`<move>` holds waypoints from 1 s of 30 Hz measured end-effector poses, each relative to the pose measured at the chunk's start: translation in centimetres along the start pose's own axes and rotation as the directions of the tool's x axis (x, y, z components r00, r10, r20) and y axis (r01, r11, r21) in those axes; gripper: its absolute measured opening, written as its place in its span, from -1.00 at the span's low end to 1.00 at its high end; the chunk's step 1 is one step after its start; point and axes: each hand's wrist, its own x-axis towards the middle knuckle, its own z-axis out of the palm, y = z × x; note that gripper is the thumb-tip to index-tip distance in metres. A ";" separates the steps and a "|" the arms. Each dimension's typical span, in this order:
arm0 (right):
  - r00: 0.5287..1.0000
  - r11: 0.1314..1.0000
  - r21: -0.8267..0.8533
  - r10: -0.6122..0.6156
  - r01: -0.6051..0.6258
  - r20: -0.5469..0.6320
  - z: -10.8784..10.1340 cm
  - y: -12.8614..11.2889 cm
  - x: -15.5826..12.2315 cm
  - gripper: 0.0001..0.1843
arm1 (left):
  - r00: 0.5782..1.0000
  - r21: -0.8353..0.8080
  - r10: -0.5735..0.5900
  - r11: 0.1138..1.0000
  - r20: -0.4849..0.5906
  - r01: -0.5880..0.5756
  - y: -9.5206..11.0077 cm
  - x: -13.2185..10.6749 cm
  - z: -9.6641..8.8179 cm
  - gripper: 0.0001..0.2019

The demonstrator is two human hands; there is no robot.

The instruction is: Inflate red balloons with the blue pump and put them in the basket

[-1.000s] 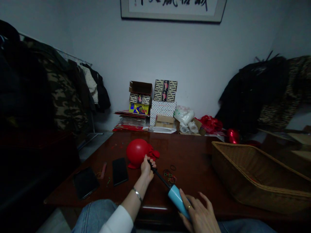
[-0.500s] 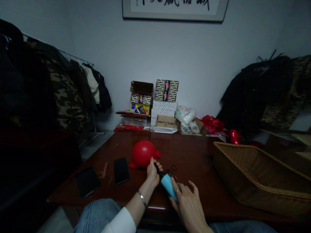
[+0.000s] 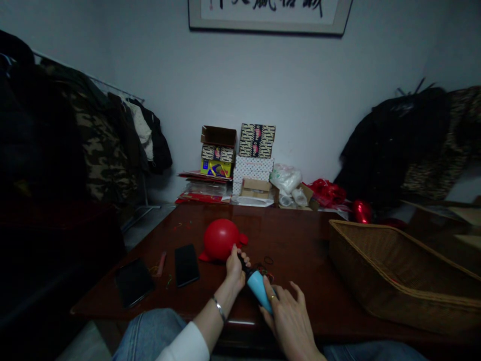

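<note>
With twelve o'clock straight ahead of the person, the right hand (image 3: pixel 291 317) was closest, near twelve. Its thumb and pointing finger gripped the blue part of a pump (image 3: pixel 258 288), while its other fingers stuck out loosely. The pump leaned toward eleven. The left hand (image 3: pixel 235 268) was curled tight around the pump's black end. A flat black tablet (image 3: pixel 134 282) lay at ten o'clock, and a smaller black slab (image 3: pixel 187 264) lay near eleven. Little stretchy bands (image 3: pixel 268 260) lay near twelve, beside the pump.

A round red balloon (image 3: pixel 221 239) sat just past the left hand, between eleven and twelve, on the shiny brown table (image 3: pixel 300 240). The fingers hid its neck, so I could not tell how it joined the pump. A big woven basket (image 3: pixel 361 281) stood at two o'clock. Far away, at twelve, boxes (image 3: pixel 253 170) were piled by the wall.
</note>
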 end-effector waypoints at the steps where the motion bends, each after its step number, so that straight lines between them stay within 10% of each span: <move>1: 1.000 1.000 0.005 -0.004 0.004 -0.005 0.1 0.0 0.0 -0.42 | 1.000 0.005 0.002 1.000 -0.001 -0.002 0.1 0.1 0.0 -0.67; 30: 0.953 0.976 -0.096 -0.214 0.197 -0.216 -0.9 3.6 -4.4 -0.47 | 1.000 -0.040 0.015 0.999 0.022 -0.014 1.7 1.6 -0.5 -0.71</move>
